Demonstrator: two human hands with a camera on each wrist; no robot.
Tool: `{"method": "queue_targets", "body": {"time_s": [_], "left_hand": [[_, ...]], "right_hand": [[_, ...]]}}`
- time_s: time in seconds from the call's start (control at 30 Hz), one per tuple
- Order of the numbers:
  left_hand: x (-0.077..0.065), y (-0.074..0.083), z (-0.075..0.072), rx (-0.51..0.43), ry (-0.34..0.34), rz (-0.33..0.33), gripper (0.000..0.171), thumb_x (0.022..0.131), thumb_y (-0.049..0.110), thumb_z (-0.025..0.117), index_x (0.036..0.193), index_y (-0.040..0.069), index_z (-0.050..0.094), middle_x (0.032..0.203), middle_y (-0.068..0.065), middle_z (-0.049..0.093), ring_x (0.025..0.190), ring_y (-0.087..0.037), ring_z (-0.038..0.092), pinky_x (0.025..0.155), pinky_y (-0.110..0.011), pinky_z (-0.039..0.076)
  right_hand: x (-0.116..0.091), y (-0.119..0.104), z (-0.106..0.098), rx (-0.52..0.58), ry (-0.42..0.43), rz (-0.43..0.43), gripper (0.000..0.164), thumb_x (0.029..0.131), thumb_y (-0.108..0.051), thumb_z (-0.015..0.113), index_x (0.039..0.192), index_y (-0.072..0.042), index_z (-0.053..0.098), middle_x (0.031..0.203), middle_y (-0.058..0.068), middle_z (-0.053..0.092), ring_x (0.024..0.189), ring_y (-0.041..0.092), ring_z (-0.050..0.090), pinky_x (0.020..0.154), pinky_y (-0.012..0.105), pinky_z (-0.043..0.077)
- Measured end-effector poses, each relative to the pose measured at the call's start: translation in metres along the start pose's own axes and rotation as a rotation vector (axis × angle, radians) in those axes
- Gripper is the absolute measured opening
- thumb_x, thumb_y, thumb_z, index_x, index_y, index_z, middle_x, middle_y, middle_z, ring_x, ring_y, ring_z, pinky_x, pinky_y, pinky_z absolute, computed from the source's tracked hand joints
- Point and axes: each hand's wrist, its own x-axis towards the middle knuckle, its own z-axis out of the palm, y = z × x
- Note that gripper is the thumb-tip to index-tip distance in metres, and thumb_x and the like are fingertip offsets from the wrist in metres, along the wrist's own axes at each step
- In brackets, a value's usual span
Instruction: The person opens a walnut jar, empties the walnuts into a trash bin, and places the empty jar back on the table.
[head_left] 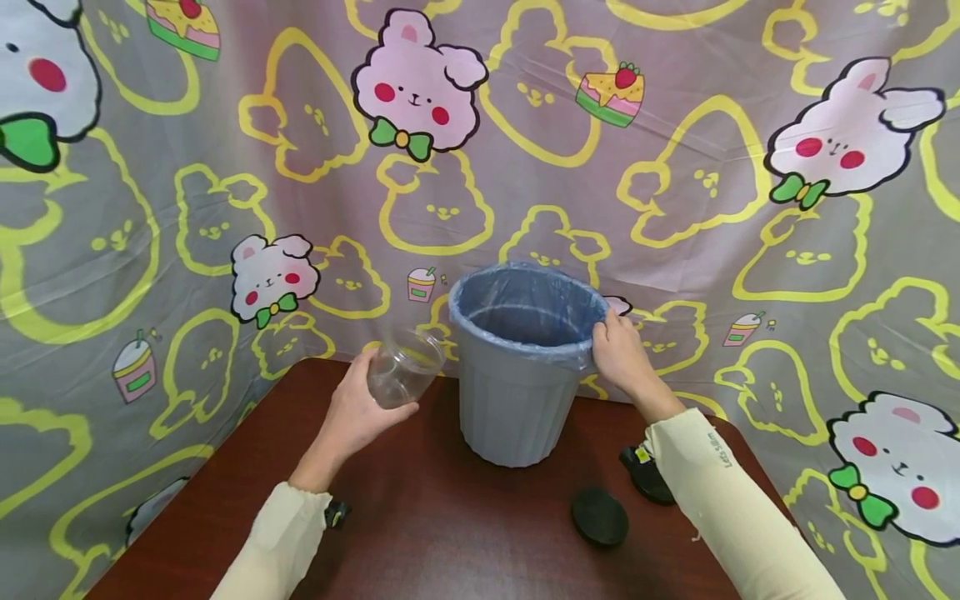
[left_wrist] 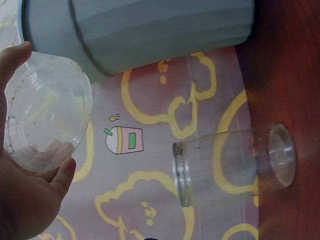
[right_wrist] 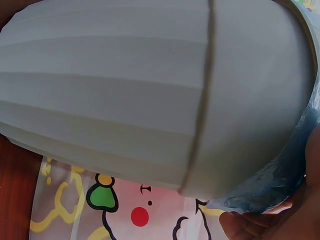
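My left hand holds a clear plastic cup by its side, tilted, just left of the bin. In the left wrist view, specks mark the wall of this cup, and my thumb and fingers grip its edges. A grey trash bin stands upright on the table, lined with a translucent blue bag folded over its rim. My right hand grips the bin's right rim over the bag. Its fingers show under the liner's edge in the right wrist view.
A clear cylindrical jar stands on the table near the backdrop. One black round disc lies on the dark red table, with another black round thing partly behind my right sleeve. A patterned cloth hangs behind the bin.
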Motion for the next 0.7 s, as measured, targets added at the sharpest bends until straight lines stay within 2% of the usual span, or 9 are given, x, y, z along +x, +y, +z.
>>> {"method": "queue_targets", "body": {"time_s": [0.3, 0.57, 0.7], "left_hand": [[-0.011, -0.009, 0.010, 0.044, -0.022, -0.011, 0.095, 0.061, 0.040, 0.087, 0.135, 0.006, 0.037, 0.125, -0.012, 0.047, 0.109, -0.031, 0.049, 0.087, -0.052, 0.043], [-0.018, -0.020, 0.018, -0.040, -0.064, -0.039, 0.093, 0.062, 0.039, 0.087, 0.134, 0.005, 0.040, 0.124, -0.014, 0.052, 0.109, -0.030, 0.051, 0.087, -0.048, 0.042], [-0.022, -0.025, 0.021, -0.031, -0.095, -0.066, 0.093, 0.063, 0.043, 0.085, 0.135, 0.006, 0.040, 0.124, -0.015, 0.052, 0.109, -0.030, 0.051, 0.087, -0.049, 0.043]], "right_hand": [[0.001, -0.001, 0.000, 0.001, 0.003, 0.001, 0.055, 0.101, -0.022, 0.019, 0.144, 0.013, 0.014, 0.144, 0.037, 0.019, 0.134, 0.047, 0.018, 0.107, 0.056, 0.017], [0.001, -0.002, -0.002, 0.012, -0.017, 0.021, 0.056, 0.102, -0.024, 0.017, 0.144, 0.012, 0.010, 0.146, 0.036, 0.017, 0.135, 0.048, 0.016, 0.107, 0.057, 0.016], [0.000, -0.002, -0.001, 0.013, -0.015, 0.023, 0.056, 0.101, -0.024, 0.018, 0.144, 0.012, 0.010, 0.145, 0.036, 0.017, 0.135, 0.048, 0.016, 0.107, 0.057, 0.016]]}}
